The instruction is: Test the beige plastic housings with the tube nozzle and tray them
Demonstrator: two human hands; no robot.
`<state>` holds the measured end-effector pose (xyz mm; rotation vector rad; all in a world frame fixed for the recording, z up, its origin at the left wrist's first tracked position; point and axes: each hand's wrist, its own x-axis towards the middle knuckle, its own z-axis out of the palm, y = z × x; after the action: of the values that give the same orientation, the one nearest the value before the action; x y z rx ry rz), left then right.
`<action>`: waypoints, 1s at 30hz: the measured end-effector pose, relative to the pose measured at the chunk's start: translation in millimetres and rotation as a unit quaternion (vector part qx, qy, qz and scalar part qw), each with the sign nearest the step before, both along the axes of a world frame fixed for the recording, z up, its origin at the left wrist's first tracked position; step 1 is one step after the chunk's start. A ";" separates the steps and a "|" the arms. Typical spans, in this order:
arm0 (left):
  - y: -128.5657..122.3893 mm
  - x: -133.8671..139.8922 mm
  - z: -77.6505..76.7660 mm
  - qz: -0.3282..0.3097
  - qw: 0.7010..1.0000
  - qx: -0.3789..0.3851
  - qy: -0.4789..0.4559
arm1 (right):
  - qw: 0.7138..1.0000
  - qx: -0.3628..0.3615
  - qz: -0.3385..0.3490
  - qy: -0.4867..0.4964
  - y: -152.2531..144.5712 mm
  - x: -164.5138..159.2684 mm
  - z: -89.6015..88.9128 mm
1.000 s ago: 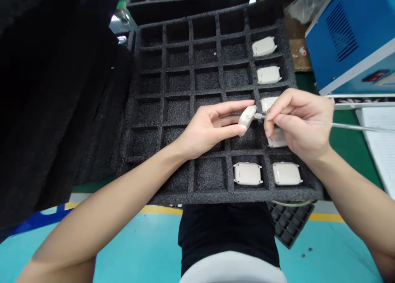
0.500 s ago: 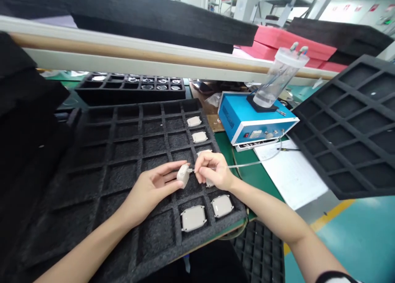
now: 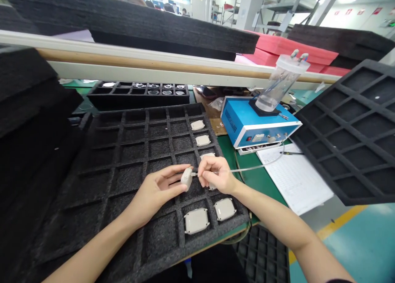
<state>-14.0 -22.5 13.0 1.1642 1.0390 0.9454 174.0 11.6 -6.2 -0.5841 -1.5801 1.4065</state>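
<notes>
Between the thumb and fingers of my left hand point(image 3: 160, 188) is a beige watch case point(image 3: 187, 178), tilted up on its edge above the foam tray point(image 3: 160, 237). My right hand point(image 3: 218, 175) pinches the end of a clear tube point(image 3: 247, 169). The tube's pale tip point(image 3: 194, 174) meets the side of the case, or comes very close; I cannot tell which. Below my hands, a beige watch case point(image 3: 196, 221) and another case point(image 3: 225, 209) lie in tray compartments. Several more lie along the tray's right column, partly covered by my right hand.
A blue machine point(image 3: 259, 122) carrying a clear cylinder point(image 3: 279, 85) stands behind to the right, with the tube running from its front. Written sheets point(image 3: 298, 182) and a pen lie beside it. A tilted black tray point(image 3: 354, 130) rises at right, stacked black foam point(image 3: 27, 110) at left. A shelf rail point(image 3: 154, 64) crosses behind.
The whole view has shifted slightly, so things appear a little lower and further right. Both hands keep nearly the same pose, with the case and tube tip still together.
</notes>
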 end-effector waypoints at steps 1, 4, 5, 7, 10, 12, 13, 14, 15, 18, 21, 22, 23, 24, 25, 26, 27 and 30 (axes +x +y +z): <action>0.0 -0.2 0.1 -0.001 1.000 -0.001 -0.002 | 1.000 0.001 0.000 0.001 -0.2 0.0 0.5; 0.1 -0.6 0.2 0.001 1.000 0.003 0.002 | 1.000 -0.001 -0.001 -0.002 -0.6 -0.1 1.7; 0.1 -0.6 0.1 0.002 1.000 0.005 0.003 | 1.000 -0.002 -0.002 -0.005 -0.6 -0.2 1.8; 0.0 -0.4 -0.1 0.003 1.000 0.007 0.005 | 1.000 -0.002 -0.003 -0.009 -0.5 -0.3 1.7; -0.2 -0.1 -0.5 0.000 1.000 0.006 0.008 | 1.000 -0.002 -0.003 -0.006 -0.2 -0.1 0.8; -0.1 -0.2 -0.9 0.000 1.000 0.005 0.003 | 1.000 -0.003 -0.003 -0.004 0.0 0.1 0.1; -0.1 -0.3 -1.2 0.000 1.000 0.004 0.000 | 1.000 -0.004 -0.002 -0.005 0.0 0.3 -0.1; -0.1 -0.4 -1.5 0.000 1.000 0.004 -0.005 | 1.000 -0.005 -0.003 -0.005 -0.1 0.3 -0.2; -0.1 -0.5 -1.8 -0.002 1.000 0.003 -0.008 | 1.000 -0.006 -0.003 -0.005 -0.1 0.4 -0.1; -0.3 -0.6 -2.0 -0.007 1.000 0.003 -0.014 | 1.000 -0.006 -0.003 -0.004 -0.4 0.1 0.5; -0.5 -0.6 -1.4 -0.003 1.000 0.005 -0.012 | 1.000 -0.002 0.000 0.000 -0.5 -0.2 0.9; -0.5 -0.6 -1.2 -0.002 1.000 0.005 -0.010 | 1.000 -0.003 0.000 0.000 -0.5 -0.2 0.9; -0.5 -0.6 -1.1 -0.001 1.000 0.006 -0.008 | 1.000 -0.003 -0.001 0.000 -0.4 -0.2 0.9; -0.5 -0.6 -1.1 -0.002 1.000 0.006 -0.007 | 1.000 -0.005 -0.002 -0.002 -0.4 -0.2 0.9; -0.5 -0.6 -1.2 -0.003 1.000 0.006 -0.007 | 1.000 -0.007 -0.002 -0.003 -0.3 -0.2 1.0; -0.4 -0.6 -1.4 -0.004 1.000 0.005 -0.007 | 1.000 -0.007 -0.002 -0.003 -0.3 -0.1 1.1; -0.4 -0.6 -1.7 -0.006 1.000 0.005 -0.008 | 1.000 -0.006 -0.001 -0.003 -0.3 0.0 1.3; -0.3 -1.1 -2.7 -0.008 1.000 0.005 -0.010 | 1.000 0.003 0.002 -0.001 -0.5 0.1 1.8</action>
<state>-15.0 -22.8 10.4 1.1665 1.0084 0.9489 174.0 11.1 -4.3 -0.5796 -1.5878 1.4027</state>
